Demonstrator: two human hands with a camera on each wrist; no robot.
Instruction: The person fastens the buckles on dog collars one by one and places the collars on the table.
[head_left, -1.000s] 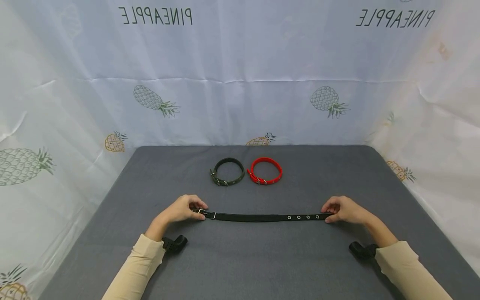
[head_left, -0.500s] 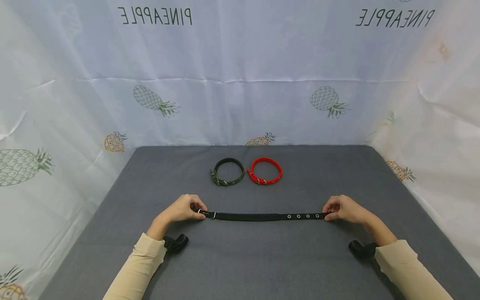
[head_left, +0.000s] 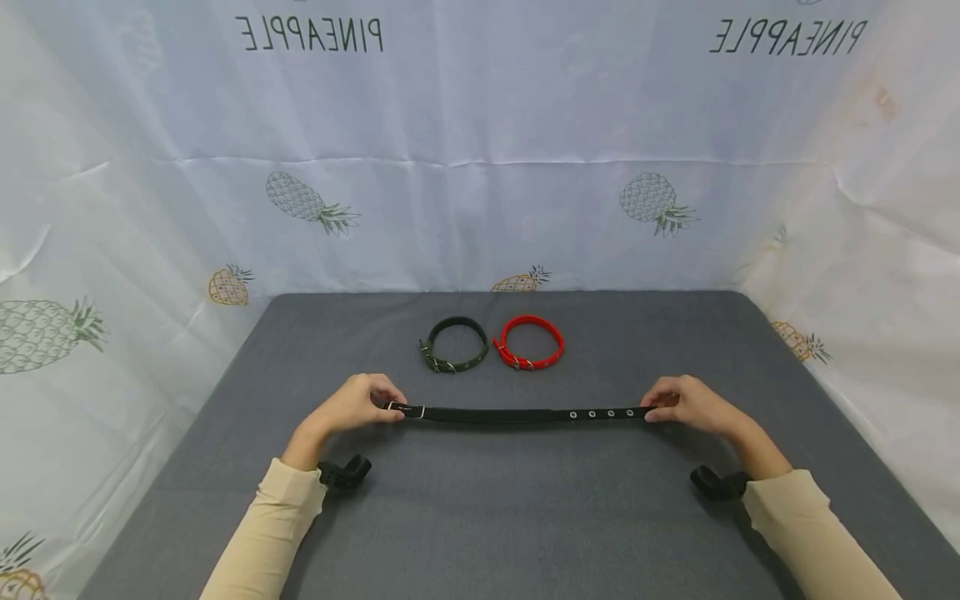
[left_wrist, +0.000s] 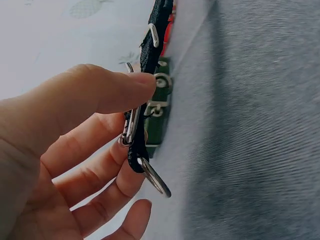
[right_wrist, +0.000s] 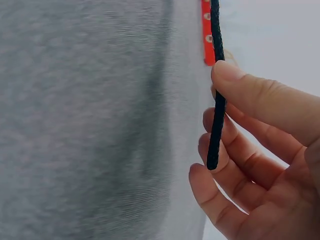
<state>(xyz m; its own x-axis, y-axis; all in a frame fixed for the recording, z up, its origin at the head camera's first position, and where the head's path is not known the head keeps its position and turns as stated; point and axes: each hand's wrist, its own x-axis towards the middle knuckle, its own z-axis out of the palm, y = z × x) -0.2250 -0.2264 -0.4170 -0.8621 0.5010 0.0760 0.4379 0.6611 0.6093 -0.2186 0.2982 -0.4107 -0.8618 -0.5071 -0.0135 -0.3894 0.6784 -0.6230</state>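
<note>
A black collar [head_left: 495, 416] is stretched out sideways between both hands, apart from the cloth, with its shadow below. My left hand [head_left: 358, 403] pinches the buckle end between thumb and fingers. In the left wrist view the metal buckle [left_wrist: 131, 127] and a ring [left_wrist: 156, 180] hang by the fingers. At the other end, beyond the row of eyelets, my right hand [head_left: 692, 404] pinches the strap. The plain strap tip [right_wrist: 214, 155] sticks out past the thumb in the right wrist view.
Behind the hands, a dark green collar [head_left: 459, 344] and a red collar [head_left: 529, 342] lie buckled into loops, side by side on the grey table [head_left: 510, 517]. A white curtain [head_left: 480, 217] with pineapple prints hangs around the table's back and sides.
Both hands have raised the black collar, and it sits higher in the head view than before. The green and red collars have not moved.
</note>
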